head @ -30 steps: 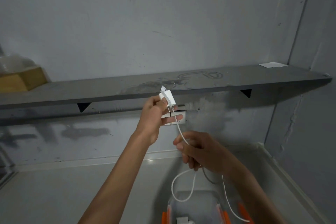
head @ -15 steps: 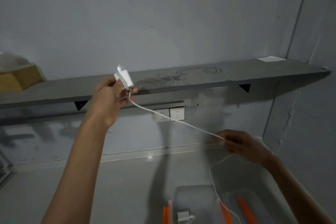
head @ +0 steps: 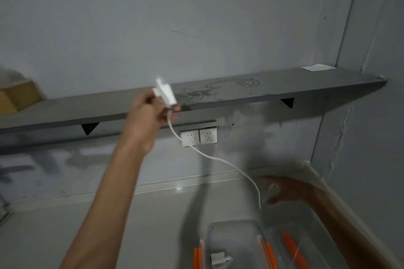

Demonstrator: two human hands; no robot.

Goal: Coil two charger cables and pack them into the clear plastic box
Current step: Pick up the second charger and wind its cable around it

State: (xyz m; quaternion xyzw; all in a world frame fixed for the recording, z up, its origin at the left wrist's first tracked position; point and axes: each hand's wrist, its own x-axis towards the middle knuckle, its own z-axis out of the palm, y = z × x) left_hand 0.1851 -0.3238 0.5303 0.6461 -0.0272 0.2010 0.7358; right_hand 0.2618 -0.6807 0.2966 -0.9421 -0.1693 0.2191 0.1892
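- the left hand (head: 145, 113) pinches the white charger plug (head: 165, 91) up by the grey shelf (head: 284, 88), closer to centre than half a second ago.
- the white cable (head: 218, 157) now sags instead of running taut, and its free end dangles beside the right hand (head: 282, 190), which has let it go; fingers loosely spread, holding nothing.
- probably regrouping to start a loop.
- below, the clear plastic box (head: 236, 229) with orange clips already holds another white charger (head: 219, 259).
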